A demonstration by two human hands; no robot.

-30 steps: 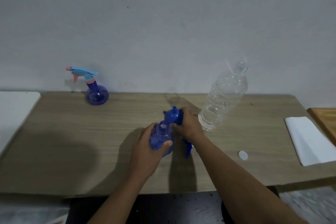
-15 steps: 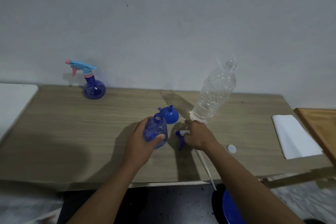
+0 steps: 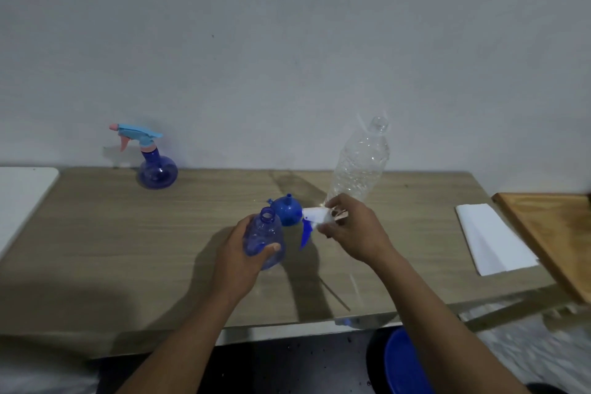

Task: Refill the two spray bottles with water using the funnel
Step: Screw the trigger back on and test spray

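Left hand [image 3: 238,254] grips spray bottle [image 3: 261,231] (contents unclear); right hand [image 3: 356,233], sprayer head [image 3: 314,213].

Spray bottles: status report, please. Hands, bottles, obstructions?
Left hand grips uncapped bottle. Right hand holds sprayer head. Funnel on table behind them, not yet used. Second bottle capped, back left; nothing in the way.

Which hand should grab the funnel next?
Probably the right hand: it's beside the funnel, though it must first drop the spray head. The left hand grips the open bottle.
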